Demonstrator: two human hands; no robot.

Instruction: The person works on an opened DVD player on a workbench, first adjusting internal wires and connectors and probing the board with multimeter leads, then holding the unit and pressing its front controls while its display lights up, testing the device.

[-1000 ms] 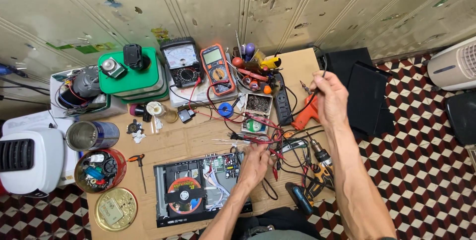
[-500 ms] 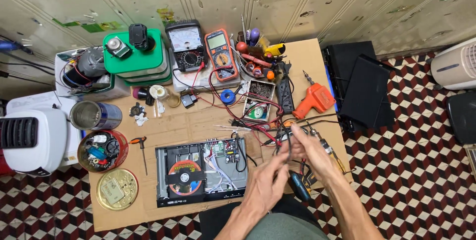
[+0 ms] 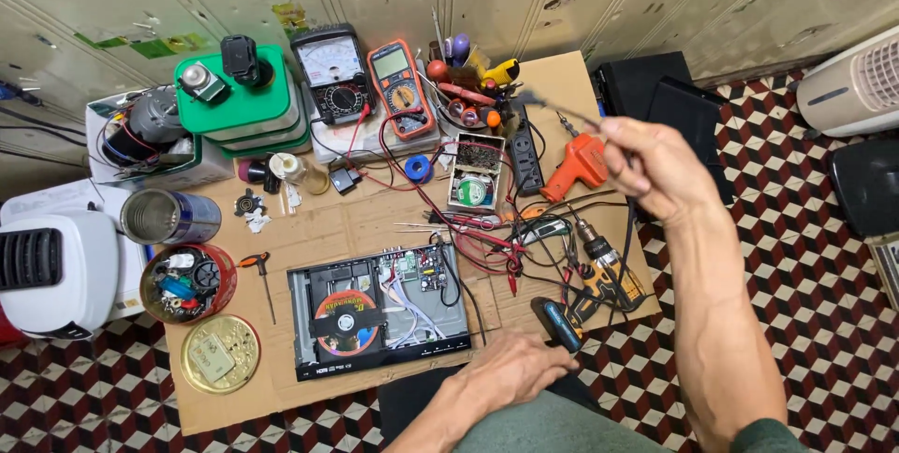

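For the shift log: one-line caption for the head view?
Right hand lifts thin dark soldering iron; left hand rests beside opened black disc player.

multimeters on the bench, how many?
2. An analog multimeter with a white dial stands at the back by the green containers; an orange digital multimeter stands right beside it. Others may be hidden in the clutter.

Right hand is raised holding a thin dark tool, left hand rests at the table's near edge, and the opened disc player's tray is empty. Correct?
Not quite: the head view shows a red-orange disc in the opened disc player. The right hand and left hand are as described.
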